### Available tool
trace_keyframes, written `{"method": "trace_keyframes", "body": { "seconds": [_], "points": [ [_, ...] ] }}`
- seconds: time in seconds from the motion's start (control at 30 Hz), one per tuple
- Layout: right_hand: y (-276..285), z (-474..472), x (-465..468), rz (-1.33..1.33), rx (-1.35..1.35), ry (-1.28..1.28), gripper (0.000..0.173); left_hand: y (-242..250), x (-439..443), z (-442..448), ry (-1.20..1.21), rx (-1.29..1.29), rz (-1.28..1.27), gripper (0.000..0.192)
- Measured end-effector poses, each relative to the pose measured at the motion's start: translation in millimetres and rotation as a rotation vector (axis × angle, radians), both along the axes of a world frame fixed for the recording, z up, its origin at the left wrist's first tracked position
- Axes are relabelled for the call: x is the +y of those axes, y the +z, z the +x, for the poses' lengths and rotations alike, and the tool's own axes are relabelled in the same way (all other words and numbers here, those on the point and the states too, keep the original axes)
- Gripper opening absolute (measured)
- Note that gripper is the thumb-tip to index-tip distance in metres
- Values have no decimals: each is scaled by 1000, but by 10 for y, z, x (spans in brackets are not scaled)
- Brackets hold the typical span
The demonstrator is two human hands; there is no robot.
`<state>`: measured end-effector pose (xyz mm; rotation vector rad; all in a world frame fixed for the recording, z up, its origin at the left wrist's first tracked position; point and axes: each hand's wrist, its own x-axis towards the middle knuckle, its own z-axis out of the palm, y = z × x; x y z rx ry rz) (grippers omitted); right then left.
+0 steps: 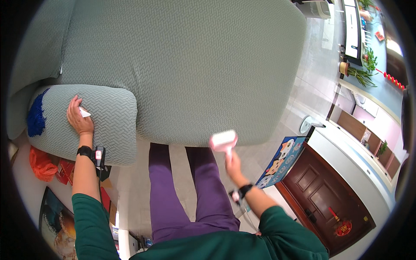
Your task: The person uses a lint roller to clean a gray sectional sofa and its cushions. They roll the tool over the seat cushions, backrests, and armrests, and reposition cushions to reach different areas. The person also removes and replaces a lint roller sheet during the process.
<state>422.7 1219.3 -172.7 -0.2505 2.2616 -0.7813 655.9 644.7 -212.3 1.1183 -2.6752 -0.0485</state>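
Observation:
My right hand [233,167] grips the handle of a pink lint roller [223,139] with a white roll, slightly blurred, held over the front edge of a sofa seat [208,74] with a grey-green quilted cover. On the sofa's armrest [113,126], in the same fabric, rests my left hand [79,118]. A small white piece, perhaps paper [85,112], shows between its thumb and fingers. Left of that hand, a shaggy blue thing [37,113] lies at the armrest's outer side.
Below the armrest are an orange plastic bag [42,164] and red boxes. A patterned mat [281,161] lies on the tiled floor before a brown door [325,195]. Farther right stand a round-based white object [305,124] and a counter with potted plants [362,76].

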Motion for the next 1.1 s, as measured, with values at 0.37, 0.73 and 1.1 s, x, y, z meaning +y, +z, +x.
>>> {"method": "trace_keyframes", "body": {
  "seconds": [0.37,0.73,1.1],
  "points": [
    [-906,-2953,-1906,-98,47,-104,41,-40,-105,-66,-38,11,-20,27],
    [72,-651,851,276,12,10,35,-138,-39,162,10,-33,-70,28],
    [-1132,-2675,17,21,387,-110,49,-287,-316,207,-93,-10,-22,27]
  ]
}}
